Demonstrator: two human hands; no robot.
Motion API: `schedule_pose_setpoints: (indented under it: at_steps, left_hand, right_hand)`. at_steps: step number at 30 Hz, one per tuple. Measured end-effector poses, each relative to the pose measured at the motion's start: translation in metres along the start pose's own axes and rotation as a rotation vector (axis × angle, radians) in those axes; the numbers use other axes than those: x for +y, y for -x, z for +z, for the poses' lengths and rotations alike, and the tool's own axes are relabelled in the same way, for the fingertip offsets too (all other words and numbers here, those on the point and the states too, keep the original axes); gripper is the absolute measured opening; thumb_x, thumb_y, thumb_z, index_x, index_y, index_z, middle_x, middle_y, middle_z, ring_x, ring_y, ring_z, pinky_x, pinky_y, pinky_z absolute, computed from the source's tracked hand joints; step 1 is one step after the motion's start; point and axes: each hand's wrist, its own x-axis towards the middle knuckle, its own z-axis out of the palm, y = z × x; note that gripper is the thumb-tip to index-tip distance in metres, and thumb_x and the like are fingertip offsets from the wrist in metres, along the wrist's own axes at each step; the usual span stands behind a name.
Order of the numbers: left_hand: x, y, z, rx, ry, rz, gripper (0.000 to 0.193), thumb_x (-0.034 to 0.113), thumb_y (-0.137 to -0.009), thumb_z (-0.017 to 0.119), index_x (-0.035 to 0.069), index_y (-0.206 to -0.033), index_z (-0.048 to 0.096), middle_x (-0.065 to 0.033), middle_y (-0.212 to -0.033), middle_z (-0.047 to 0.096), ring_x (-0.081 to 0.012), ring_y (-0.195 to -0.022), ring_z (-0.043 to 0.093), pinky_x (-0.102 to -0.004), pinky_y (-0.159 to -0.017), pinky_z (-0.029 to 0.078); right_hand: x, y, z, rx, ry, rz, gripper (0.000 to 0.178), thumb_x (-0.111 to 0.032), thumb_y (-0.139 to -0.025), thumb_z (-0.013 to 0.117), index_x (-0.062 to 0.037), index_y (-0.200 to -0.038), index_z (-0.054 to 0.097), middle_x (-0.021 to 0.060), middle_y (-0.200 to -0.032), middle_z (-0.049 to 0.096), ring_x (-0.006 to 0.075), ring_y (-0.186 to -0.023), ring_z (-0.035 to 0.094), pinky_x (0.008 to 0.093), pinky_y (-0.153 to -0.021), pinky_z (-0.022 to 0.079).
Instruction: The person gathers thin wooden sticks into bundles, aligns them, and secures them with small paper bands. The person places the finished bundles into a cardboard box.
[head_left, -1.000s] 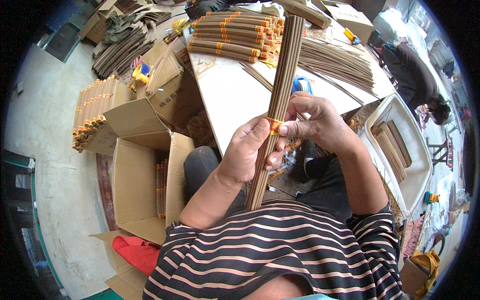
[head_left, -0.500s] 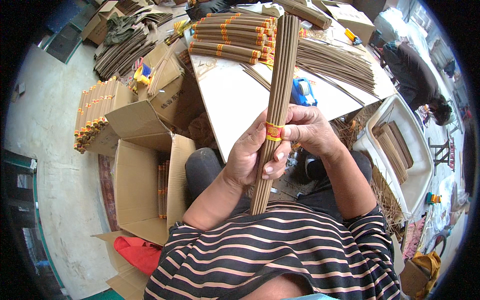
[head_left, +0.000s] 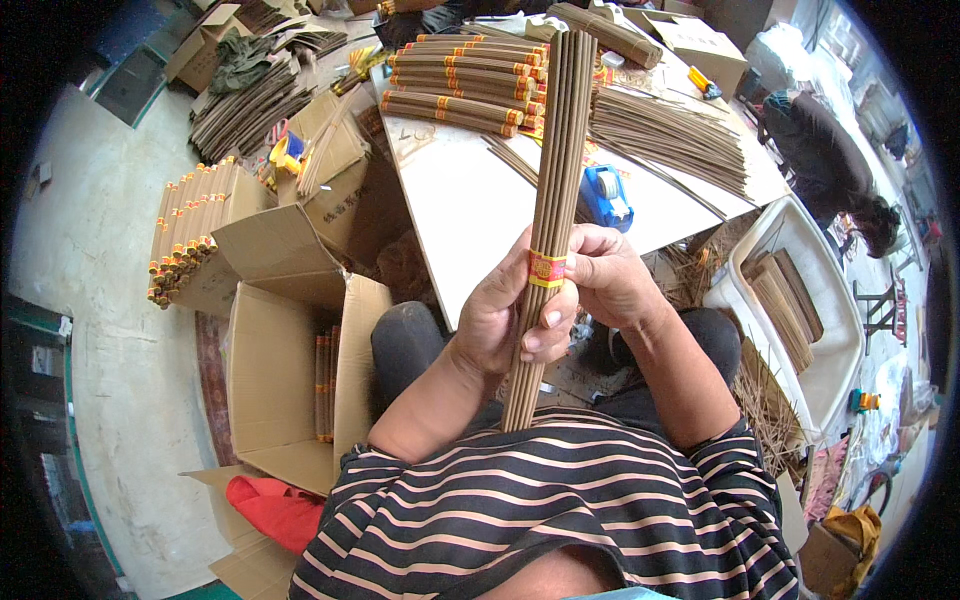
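A long bundle of brown incense sticks [head_left: 562, 140] stands tilted in front of my chest, its lower end by my striped shirt. My left hand [head_left: 492, 312] is wrapped round it below the middle. Around the bundle sits a red and yellow paper band [head_left: 547, 268]. My right hand [head_left: 618, 278] is closed at the band's right edge, thumb pressed against it; its other fingertips are partly hidden behind the sticks. Just beyond the hands, a blue tape dispenser [head_left: 610, 200] rests on the white table [head_left: 450, 205].
Banded bundles [head_left: 455, 78] are stacked at the table's far side, with loose sticks [head_left: 670, 135] to their right. An open cardboard box [head_left: 275, 400] holding bundles stands at my left. On the right is a white tub [head_left: 845, 350] with sticks; beyond it a person [head_left: 820, 150] bends over.
Both hands keep their hold on the bundle and band. My right hand has shifted slightly down. The table and tape dispenser appear a little lower in view.
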Motion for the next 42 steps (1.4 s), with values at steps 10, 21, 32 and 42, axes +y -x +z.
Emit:
schedule_pose_setpoints:
  at_steps: [10,21,32,42]
  left_hand:
    - [0.039,-0.011,0.001,0.254,-0.577,0.277,0.043,0.035,-0.094,0.044,0.003,-0.122,0.043,-0.0081,-0.08,0.053,-0.0113,-0.058,0.05,-0.0238,-0.05,0.043]
    - [0.043,-0.026,-0.005,0.219,-0.829,0.555,0.03,0.027,-0.091,0.051,0.002,-0.107,0.05,-0.016,-0.102,0.058,-0.0206,-0.086,0.061,-0.0362,-0.077,0.052]
    - [0.051,-0.025,0.0,0.366,-1.247,0.602,0.045,0.034,-0.084,0.061,-0.002,-0.107,0.047,-0.0118,-0.1,0.058,-0.0184,-0.088,0.06,-0.0348,-0.082,0.049]
    - [0.082,-0.064,0.027,0.3,-1.232,0.801,0.027,0.005,-0.081,0.064,0.004,-0.102,0.047,-0.0018,-0.073,0.056,-0.01,-0.059,0.053,-0.0256,-0.056,0.048]
  right_hand:
    - [0.012,-0.012,-0.012,0.365,0.333,-0.038,0.017,-0.02,-0.085,0.062,-0.0025,-0.087,0.061,0.0013,-0.076,0.06,0.009,-0.067,0.054,0.0234,-0.067,0.044]
    - [0.017,-0.015,0.017,0.072,0.769,0.047,0.044,-0.024,-0.083,0.065,-0.0002,-0.115,0.046,0.0058,-0.088,0.055,0.0144,-0.081,0.053,0.0276,-0.073,0.045]
    - [0.041,-0.018,0.017,0.345,1.244,-0.226,0.025,-0.02,-0.086,0.059,-0.0031,-0.092,0.042,0.0124,-0.069,0.055,0.022,-0.058,0.054,0.0347,-0.055,0.045]
    - [0.052,-0.061,-0.001,0.385,1.189,-0.392,0.036,-0.021,-0.078,0.069,-0.0032,-0.098,0.045,0.0172,-0.075,0.057,0.0309,-0.065,0.058,0.0365,-0.058,0.046]
